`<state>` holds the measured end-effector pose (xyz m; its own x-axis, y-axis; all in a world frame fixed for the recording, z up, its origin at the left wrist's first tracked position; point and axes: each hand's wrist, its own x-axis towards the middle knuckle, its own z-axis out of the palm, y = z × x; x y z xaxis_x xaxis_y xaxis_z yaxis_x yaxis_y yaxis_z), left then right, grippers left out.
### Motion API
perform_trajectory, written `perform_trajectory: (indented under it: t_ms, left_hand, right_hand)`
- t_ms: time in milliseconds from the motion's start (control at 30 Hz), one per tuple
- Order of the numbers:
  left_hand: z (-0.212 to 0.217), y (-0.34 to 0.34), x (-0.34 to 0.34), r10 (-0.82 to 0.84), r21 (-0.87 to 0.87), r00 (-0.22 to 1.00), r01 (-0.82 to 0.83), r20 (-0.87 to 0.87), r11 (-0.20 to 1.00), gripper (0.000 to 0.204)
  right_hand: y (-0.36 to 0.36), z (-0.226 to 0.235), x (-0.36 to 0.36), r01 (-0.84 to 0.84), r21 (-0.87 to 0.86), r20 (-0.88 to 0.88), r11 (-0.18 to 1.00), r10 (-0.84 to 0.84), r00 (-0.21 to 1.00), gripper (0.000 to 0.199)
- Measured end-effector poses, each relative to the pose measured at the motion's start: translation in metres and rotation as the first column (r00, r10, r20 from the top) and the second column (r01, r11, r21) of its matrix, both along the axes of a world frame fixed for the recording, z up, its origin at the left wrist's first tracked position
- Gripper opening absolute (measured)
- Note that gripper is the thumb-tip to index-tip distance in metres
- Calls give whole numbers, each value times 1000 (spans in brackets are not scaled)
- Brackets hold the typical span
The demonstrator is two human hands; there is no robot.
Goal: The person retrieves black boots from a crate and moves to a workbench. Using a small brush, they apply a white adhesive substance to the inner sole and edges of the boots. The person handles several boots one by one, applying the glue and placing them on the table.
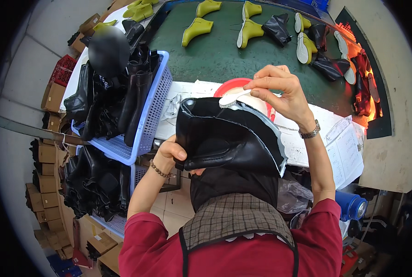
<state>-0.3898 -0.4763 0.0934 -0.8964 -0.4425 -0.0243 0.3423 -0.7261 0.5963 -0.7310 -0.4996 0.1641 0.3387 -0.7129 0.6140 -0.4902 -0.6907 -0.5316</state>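
Observation:
My left hand (170, 152) grips the lower left end of a black leather boot upper (217, 138), held up in front of me with its dark inside turned partly upward. Between the thumb and fingers of my right hand (283, 92) is a small white brush (234, 98). Its bristles touch the upper's far inner edge, where some white stuff shows. A pale, wet-looking line runs along the upper's curved rim. Just behind the brush stands a red bowl (232, 83) with pale contents, partly hidden by my right hand and the upper.
A blue basket (147, 124) full of black boot uppers stands at the left, with another basket (118, 224) below it. Across the green conveyor belt (178, 57) lie yellow boots (250, 33) and black ones. A glowing orange heater opening (353, 51) is at the far right, beyond paper sheets (342, 152).

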Motion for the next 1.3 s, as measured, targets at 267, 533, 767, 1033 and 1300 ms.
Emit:
perform_trajectory:
  t_ms: [267,533,767,1033,1300]
  left_hand:
    - [-5,9,-17,-92,30,993,90,68,995,76]
    - [14,14,-2,126,-11,985,-128,-115,992,81]
    - [7,-1,13,273,-161,933,-315,-235,935,79]
    - [0,-53,-17,474,12,881,-474,-9,881,64]
    - [-16,-159,-100,450,-59,891,-447,62,892,55]
  right_hand:
    - [-18,14,31,-116,-101,-72,988,109,991,10]
    - [0,-6,-1,10,-38,73,999,-7,997,16]
    - [32,-51,-26,224,125,182,967,-244,953,16]
    - [41,-140,-63,201,577,539,792,-554,634,17]
    - [40,-201,-70,298,634,576,713,-693,432,15]
